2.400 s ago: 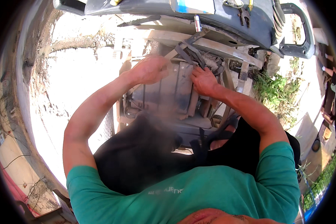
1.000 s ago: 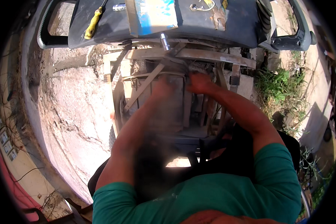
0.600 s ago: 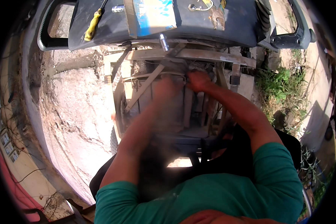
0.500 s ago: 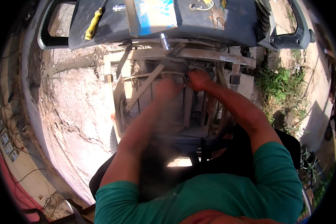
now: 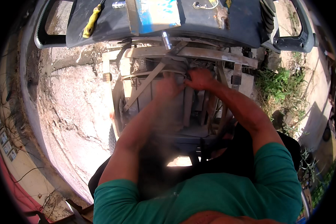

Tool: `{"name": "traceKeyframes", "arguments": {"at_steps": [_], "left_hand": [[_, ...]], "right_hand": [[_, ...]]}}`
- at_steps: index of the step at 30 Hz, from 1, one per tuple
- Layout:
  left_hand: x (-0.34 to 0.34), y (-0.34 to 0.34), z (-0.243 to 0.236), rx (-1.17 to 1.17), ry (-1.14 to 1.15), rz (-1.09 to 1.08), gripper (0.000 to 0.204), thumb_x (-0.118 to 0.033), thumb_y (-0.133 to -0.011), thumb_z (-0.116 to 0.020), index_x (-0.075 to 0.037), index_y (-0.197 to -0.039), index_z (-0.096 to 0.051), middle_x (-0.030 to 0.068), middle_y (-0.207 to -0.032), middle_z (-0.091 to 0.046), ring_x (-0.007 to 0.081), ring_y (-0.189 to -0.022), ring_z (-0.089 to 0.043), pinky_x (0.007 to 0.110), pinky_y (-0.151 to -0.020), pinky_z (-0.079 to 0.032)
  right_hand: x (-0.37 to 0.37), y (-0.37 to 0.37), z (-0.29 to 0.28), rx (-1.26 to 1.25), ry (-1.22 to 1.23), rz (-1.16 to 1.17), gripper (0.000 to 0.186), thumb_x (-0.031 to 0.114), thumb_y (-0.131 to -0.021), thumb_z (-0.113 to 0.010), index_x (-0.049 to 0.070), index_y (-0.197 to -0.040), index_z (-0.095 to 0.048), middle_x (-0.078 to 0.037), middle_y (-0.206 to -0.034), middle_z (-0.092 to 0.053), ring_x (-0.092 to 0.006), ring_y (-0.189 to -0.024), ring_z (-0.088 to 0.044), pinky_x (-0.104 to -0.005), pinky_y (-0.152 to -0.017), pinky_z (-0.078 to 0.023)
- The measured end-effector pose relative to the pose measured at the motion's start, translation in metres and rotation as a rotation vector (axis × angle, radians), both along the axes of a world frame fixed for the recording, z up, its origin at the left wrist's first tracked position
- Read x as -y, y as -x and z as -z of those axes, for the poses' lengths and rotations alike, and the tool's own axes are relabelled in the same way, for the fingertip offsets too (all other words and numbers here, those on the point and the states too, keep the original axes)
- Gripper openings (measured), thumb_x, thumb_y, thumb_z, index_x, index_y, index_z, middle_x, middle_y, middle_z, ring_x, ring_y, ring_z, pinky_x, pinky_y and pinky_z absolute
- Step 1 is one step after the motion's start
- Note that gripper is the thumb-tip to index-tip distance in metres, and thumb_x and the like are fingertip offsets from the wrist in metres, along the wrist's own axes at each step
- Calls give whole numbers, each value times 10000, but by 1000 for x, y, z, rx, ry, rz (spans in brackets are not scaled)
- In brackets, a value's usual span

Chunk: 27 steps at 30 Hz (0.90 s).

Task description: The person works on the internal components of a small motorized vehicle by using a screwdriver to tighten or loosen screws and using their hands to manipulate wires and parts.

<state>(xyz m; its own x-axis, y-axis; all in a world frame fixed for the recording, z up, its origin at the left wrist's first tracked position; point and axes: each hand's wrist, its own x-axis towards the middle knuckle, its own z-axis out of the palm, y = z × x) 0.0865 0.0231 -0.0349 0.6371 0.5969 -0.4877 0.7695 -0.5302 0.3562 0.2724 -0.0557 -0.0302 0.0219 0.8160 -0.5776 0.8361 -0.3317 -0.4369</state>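
Observation:
Both hands reach into a dusty metal frame (image 5: 153, 52) that surrounds a grey box-like part (image 5: 168, 112). My left hand (image 5: 168, 87) lies over the top of that box, close to a strap or cable crossing it; a smear hides its fingers. To its right, my right hand (image 5: 199, 78) is closed, fingers curled down at the box's upper right corner beside dark cables. Whatever it grips is hidden. A diagonal metal bar (image 5: 147, 84) runs past the left hand. Just beyond the hands, a shiny socket (image 5: 166, 40) rests at the frame's far edge.
A dark plastic panel (image 5: 201, 22) spans the far side, carrying a yellow-handled screwdriver (image 5: 91, 24), a second socket (image 5: 119, 4), a blue-and-brown cardboard box (image 5: 156, 16) and worn pliers (image 5: 223, 18). Weeds (image 5: 282, 84) grow on the right; rough concrete (image 5: 71, 108) lies left.
The view has shifted slightly. Both hands stay at the top of the box, the right one moving only a little; nothing is visibly taken up or released.

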Motion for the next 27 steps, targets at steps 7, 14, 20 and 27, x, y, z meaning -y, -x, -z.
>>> {"name": "traceKeyframes", "arguments": {"at_steps": [7,14,20,27], "left_hand": [[-9,-1,-9,-73,-12,118,880,-632,-863,-705,-25,-1464,-496,257,-1381,-591,381,-1126,-687,553,-918,-544],[-7,-2,-2,-107,-296,323,928,-666,-883,-658,-18,-1517,-458,240,-1560,-471,410,-1406,-473,594,-1133,-365],[6,-1,5,-5,-40,48,887,-639,-780,-776,-118,-1457,-538,236,-1456,-540,429,-1396,-475,597,-1169,-337],[11,-4,23,72,-148,29,826,-621,-771,-785,-142,-1407,-566,260,-1470,-502,434,-1339,-524,592,-1119,-385]], "right_hand": [[14,9,13,5,-156,94,398,420,-991,-535,50,-1065,-662,-233,-1098,-714,-447,-1014,-696,-571,-903,-533],[6,-3,16,-10,-62,43,424,446,-1010,-516,58,-1047,-682,-227,-1051,-731,-438,-1015,-701,-572,-897,-540],[-15,-12,11,-52,68,-128,436,423,-1001,-515,47,-994,-735,-223,-1002,-746,-429,-966,-721,-554,-877,-564],[-20,-17,10,-19,68,-212,449,425,-978,-522,42,-966,-755,-224,-993,-753,-426,-958,-729,-546,-877,-570]]}}
